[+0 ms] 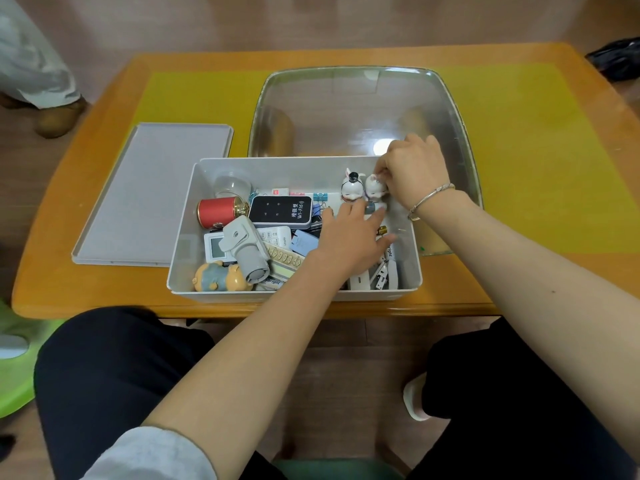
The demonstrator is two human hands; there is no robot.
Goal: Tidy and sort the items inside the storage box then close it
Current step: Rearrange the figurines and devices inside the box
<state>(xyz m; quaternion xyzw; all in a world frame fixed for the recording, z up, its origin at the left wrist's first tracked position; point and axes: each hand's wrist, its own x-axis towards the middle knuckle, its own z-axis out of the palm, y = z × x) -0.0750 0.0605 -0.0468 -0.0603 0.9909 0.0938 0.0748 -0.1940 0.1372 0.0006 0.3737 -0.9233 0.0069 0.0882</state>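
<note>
pinching a white figurine [374,188], the right hand [412,171] hovers beyond the flat, spread left hand [349,233] in the storage box [183,216].

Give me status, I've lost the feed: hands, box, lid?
Right hand pinching white figurine; left hand open on the clutter. Storage box open, unsorted. Lid on table, left.

- Black device [280,211] in the storage box [294,295]: white print reads "Wi-Fi6", preceded by a line of Chinese characters.
- White strip [389,251] beside the left hand [349,239]: lettering ending "right".
- Remote control [277,237]: button labels too small to read.
</note>
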